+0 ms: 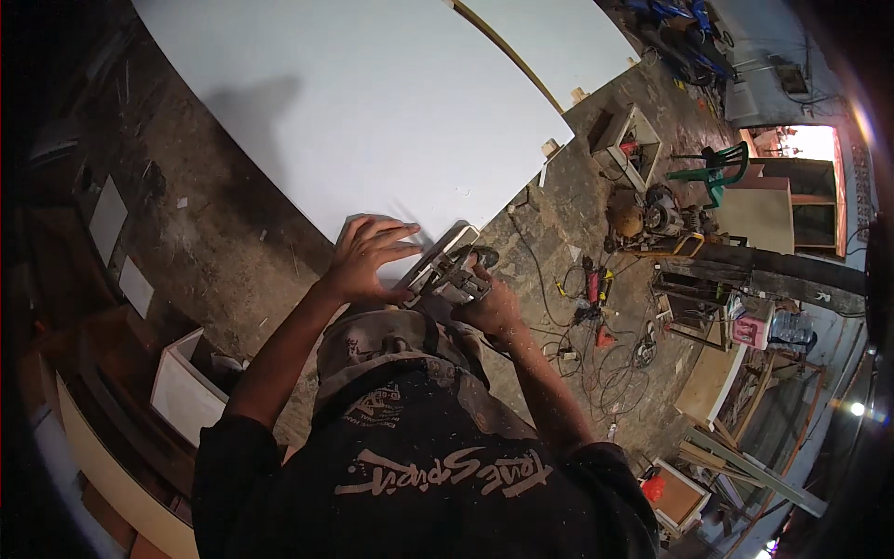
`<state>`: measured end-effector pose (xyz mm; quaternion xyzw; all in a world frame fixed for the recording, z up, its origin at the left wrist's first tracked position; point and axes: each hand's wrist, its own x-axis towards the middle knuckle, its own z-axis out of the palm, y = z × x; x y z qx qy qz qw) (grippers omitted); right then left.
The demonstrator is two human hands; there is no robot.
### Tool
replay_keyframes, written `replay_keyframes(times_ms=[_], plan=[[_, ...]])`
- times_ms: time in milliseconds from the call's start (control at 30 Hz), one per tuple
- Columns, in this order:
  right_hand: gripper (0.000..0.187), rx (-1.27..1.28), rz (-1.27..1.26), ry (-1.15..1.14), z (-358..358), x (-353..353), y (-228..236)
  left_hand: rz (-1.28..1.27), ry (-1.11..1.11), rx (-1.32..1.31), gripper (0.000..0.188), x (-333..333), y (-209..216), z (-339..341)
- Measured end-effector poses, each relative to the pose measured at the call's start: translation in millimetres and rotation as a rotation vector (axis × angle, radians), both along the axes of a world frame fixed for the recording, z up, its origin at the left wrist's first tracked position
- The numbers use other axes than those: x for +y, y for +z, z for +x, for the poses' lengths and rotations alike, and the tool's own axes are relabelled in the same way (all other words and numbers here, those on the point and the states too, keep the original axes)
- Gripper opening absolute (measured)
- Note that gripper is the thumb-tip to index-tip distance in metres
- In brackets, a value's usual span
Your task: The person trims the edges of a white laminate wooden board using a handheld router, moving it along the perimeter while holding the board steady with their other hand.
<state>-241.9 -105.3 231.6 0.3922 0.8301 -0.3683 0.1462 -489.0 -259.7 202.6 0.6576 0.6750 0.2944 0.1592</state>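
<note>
A large white board spreads out in front of me, its near corner close to my waist. At that corner my right hand is wrapped round the handle of a circular saw. The saw's flat base plate stands tilted at the board's edge, and its blade is mostly hidden. My left hand lies on the board just left of the saw, fingers spread and thumb close to the base plate. Whether that thumb touches the plate I cannot tell.
A second white panel lies beyond a gap at the far right. Cables and power tools litter the floor on the right, near a machine with a motor and a green chair. Cabinet parts stand at the left.
</note>
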Motion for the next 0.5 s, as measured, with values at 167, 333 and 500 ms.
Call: replay_keyframes(times_ms=[167,333,500], plan=[[0.092,-0.053,0.032,0.0,-7.2,-3.3,15.6,-0.018,-0.017,-0.007,0.082,1.6,4.2,-1.9],[0.092,-0.104,0.037,-0.007,-12.2,-8.1,21.2,-0.014,-0.015,0.028,0.086,-1.8,1.5,-2.6],[0.089,-0.113,0.019,-0.024,-16.7,-8.4,32.9,-0.004,-0.026,0.049,0.086,-1.4,4.6,-3.2]])
